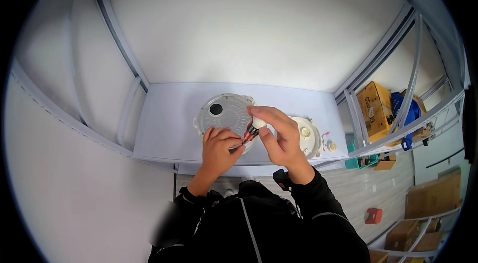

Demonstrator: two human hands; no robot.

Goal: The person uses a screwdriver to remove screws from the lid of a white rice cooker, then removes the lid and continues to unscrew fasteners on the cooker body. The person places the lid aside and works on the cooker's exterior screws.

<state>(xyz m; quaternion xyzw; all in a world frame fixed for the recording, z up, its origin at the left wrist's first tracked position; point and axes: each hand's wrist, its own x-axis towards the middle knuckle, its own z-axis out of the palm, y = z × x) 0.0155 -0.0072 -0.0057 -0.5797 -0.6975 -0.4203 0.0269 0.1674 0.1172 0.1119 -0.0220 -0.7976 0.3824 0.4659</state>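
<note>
A round white plastic housing (224, 106) with a black circle on top lies on the worktable. My right hand (279, 138) grips a screwdriver (251, 131) with a white, black and red handle, held tilted with its tip down at the housing's near right edge. My left hand (219, 153) is at the near edge, fingers bent around the screwdriver's tip; what they pinch is hidden. Right of the housing, partly behind my right hand, sits a white round plate (308, 146) with a small cream part (305, 131) on it. A small cream round piece (331, 146) lies farther right.
A pale table (164, 118) meets a white back wall (239, 24) between metal frames (112, 24). At right are cardboard boxes (373, 108), blue items (411, 123) and a teal bin (354, 162). A red stool (373, 215) and more boxes (430, 196) are at lower right.
</note>
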